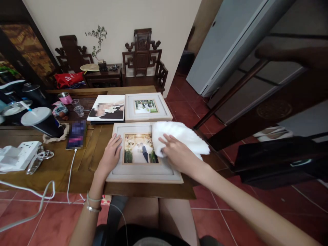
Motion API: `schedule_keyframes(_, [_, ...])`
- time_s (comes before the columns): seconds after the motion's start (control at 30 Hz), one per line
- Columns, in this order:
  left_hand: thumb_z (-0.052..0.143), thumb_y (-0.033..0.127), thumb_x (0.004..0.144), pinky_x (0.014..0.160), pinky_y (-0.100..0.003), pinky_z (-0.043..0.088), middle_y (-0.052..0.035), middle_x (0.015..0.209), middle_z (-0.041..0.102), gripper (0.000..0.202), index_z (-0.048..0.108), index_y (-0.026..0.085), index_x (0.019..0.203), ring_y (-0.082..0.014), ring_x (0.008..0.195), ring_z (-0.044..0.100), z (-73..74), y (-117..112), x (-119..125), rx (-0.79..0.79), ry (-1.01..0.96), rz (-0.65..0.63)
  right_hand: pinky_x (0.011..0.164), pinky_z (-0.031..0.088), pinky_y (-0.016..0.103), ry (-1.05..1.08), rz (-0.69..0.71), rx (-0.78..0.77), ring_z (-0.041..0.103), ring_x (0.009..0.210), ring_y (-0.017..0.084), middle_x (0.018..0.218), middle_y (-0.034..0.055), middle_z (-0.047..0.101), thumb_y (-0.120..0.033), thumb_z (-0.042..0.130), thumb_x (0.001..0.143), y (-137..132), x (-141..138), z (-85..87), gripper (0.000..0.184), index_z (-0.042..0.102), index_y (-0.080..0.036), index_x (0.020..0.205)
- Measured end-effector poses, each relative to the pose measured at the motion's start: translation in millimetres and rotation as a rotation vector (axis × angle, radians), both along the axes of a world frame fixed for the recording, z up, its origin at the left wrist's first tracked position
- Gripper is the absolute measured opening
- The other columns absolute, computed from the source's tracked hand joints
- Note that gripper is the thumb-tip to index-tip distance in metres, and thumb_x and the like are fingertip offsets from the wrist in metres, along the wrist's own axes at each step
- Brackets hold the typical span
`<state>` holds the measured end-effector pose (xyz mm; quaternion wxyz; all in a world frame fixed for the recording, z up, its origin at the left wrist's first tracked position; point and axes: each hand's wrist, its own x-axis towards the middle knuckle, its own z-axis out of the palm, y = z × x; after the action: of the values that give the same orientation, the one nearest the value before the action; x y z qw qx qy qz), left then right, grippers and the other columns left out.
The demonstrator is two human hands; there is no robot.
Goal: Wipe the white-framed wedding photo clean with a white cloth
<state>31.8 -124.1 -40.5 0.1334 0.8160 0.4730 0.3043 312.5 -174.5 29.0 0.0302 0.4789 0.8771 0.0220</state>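
A picture frame (pixel 143 176) with a pale wooden border lies face up at the table's front edge, a small wedding photo (pixel 138 148) in its middle. My left hand (pixel 111 153) rests on the frame's left side, fingers stretched out over the border. With its fingers pressed into a white fluffy cloth (pixel 186 136), my right hand (pixel 176 152) is on the frame's right side. The cloth covers the upper right corner and hangs past the frame's right edge. Part of the right hand's grip is hidden in the cloth folds.
Behind are a second framed photo (pixel 148 106) and a photo album (pixel 106 107). Leftward lie a phone (pixel 76 135) on a white cable, a lidded cup (pixel 43 121), a power strip (pixel 24 155) and a clear-handled metal object (pixel 39 159). A wooden chair (pixel 256 99) stands right.
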Motion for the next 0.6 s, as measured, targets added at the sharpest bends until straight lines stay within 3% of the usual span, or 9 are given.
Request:
schedule_keyframes(0.1, [0.041, 0.024, 0.094, 0.112, -0.052, 0.035, -0.0187, 0.136, 0.055, 0.039, 0.060, 0.008, 0.125, -0.0282, 0.137, 0.039, -1.0, 1, 0, 0.028, 0.005, 0.011, 0.110, 0.036, 0.044, 0.078, 0.045, -0.125, 0.055, 0.120, 0.031, 0.120, 0.0162, 0.066, 0.001, 0.056, 0.063, -46, 2, 11.7, 0.031, 0.075, -0.014, 0.082])
schedule_keyframes(0.2, [0.041, 0.024, 0.094, 0.112, -0.050, 0.035, -0.0192, 0.135, 0.055, 0.039, 0.060, 0.006, 0.124, -0.0283, 0.137, 0.039, -4.5, 3, 0, 0.040, 0.003, 0.007, 0.103, 0.045, 0.037, 0.176, 0.099, -0.285, 0.058, 0.117, 0.028, 0.121, 0.0136, 0.066, 0.005, 0.049, 0.057, -71, 7, 37.5, 0.039, 0.074, -0.014, 0.081])
schedule_keyframes(0.3, [0.042, 0.024, 0.094, 0.112, -0.050, 0.035, -0.0185, 0.137, 0.054, 0.040, 0.059, 0.007, 0.126, -0.0279, 0.138, 0.037, -7.9, 4, 0, 0.025, 0.010, -0.002, 0.085, 0.054, 0.029, 0.238, 0.060, -0.351, 0.066, 0.105, 0.023, 0.114, 0.0082, 0.070, 0.007, 0.042, 0.059, -61, 10, 63.4, 0.044, 0.072, -0.019, 0.076])
schedule_keyframes(0.37, [0.042, 0.024, 0.095, 0.113, -0.050, 0.034, -0.0176, 0.138, 0.053, 0.039, 0.058, 0.008, 0.127, -0.0273, 0.139, 0.036, -9.0, 4, -1, 0.018, 0.010, 0.001, 0.079, 0.055, 0.029, 0.223, -0.030, -0.255, 0.069, 0.095, 0.021, 0.105, 0.0070, 0.072, 0.007, 0.038, 0.062, -40, 9, 71.2, 0.048, 0.073, -0.020, 0.082])
schedule_keyframes(0.47, [0.042, 0.023, 0.095, 0.113, -0.051, 0.034, -0.0164, 0.138, 0.054, 0.039, 0.058, 0.010, 0.127, -0.0269, 0.139, 0.036, -9.1, 4, -1, 0.013, 0.001, 0.014, 0.093, 0.051, 0.037, 0.164, -0.105, 0.013, 0.063, 0.110, 0.025, 0.120, 0.0123, 0.066, 0.007, 0.039, 0.067, 1, -1, 61.3, 0.049, 0.072, -0.015, 0.095])
schedule_keyframes(0.53, [0.042, 0.023, 0.095, 0.112, -0.052, 0.034, -0.0159, 0.138, 0.054, 0.038, 0.058, 0.011, 0.127, -0.0269, 0.139, 0.037, -8.3, 3, 0, 0.010, -0.007, 0.016, 0.103, 0.043, 0.042, 0.098, -0.112, 0.125, 0.051, 0.125, 0.029, 0.136, 0.0170, 0.054, 0.007, 0.042, 0.068, 26, -9, 42.7, 0.047, 0.071, -0.010, 0.100])
schedule_keyframes(0.6, [0.042, 0.023, 0.094, 0.112, -0.051, 0.034, -0.0157, 0.138, 0.054, 0.038, 0.058, 0.011, 0.127, -0.0269, 0.138, 0.037, -6.8, 2, 0, 0.007, -0.014, 0.013, 0.106, 0.038, 0.046, 0.016, -0.099, 0.157, 0.046, 0.130, 0.032, 0.140, 0.0198, 0.050, 0.007, 0.046, 0.069, 43, -18, 20.0, 0.043, 0.071, -0.008, 0.100])
